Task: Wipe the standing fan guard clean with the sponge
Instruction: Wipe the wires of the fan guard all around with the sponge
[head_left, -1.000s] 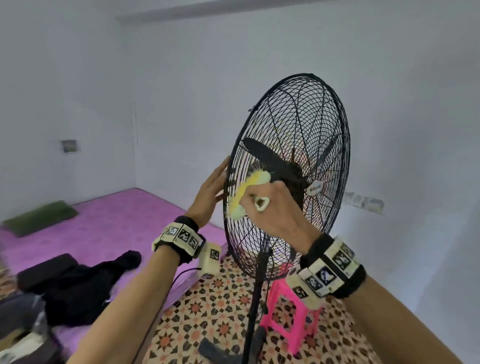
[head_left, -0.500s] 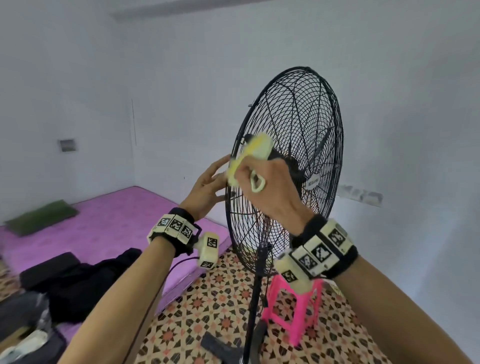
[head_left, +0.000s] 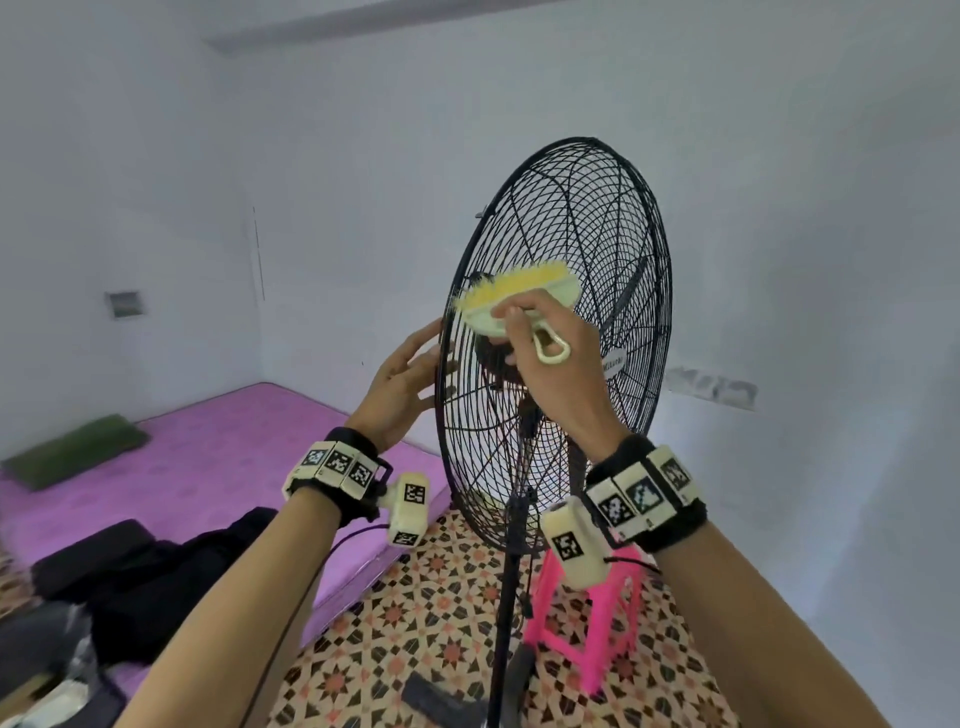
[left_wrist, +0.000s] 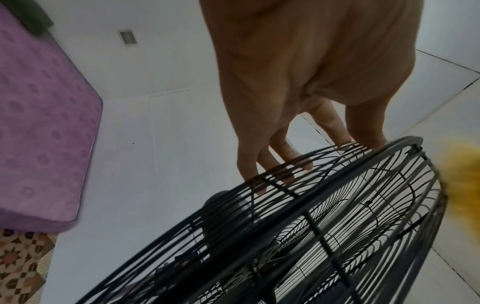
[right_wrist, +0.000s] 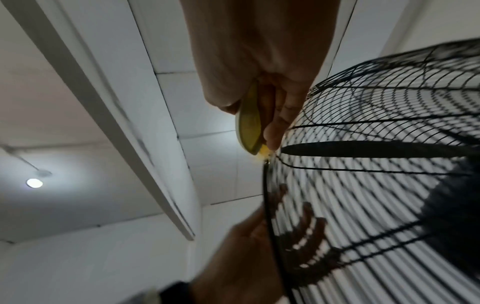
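Observation:
A black standing fan's wire guard (head_left: 587, 244) stands in front of me in the head view. My right hand (head_left: 550, 364) grips a yellow bristly sponge (head_left: 511, 296) with a pale green back and loop handle, pressed on the front guard's upper left. My left hand (head_left: 408, 374) rests with straight fingers on the guard's left rim. In the left wrist view its fingers (left_wrist: 275, 158) lie against the rear guard (left_wrist: 337, 205) wires. The right wrist view shows the sponge (right_wrist: 249, 131) pinched between thumb and fingers at the guard (right_wrist: 376, 164) edge, and my left hand (right_wrist: 241, 257) below it.
The fan pole (head_left: 506, 597) rises from a patterned tile floor (head_left: 415, 623). A pink plastic stool (head_left: 592, 629) stands behind the pole. A purple mattress (head_left: 208, 467) with a green pillow (head_left: 72, 449) and black clothes (head_left: 156, 571) lies left. White walls are close behind the fan.
My right hand has slid the sponge up the guard's left side, from mid height to near the upper part. My left hand has stayed on the rim.

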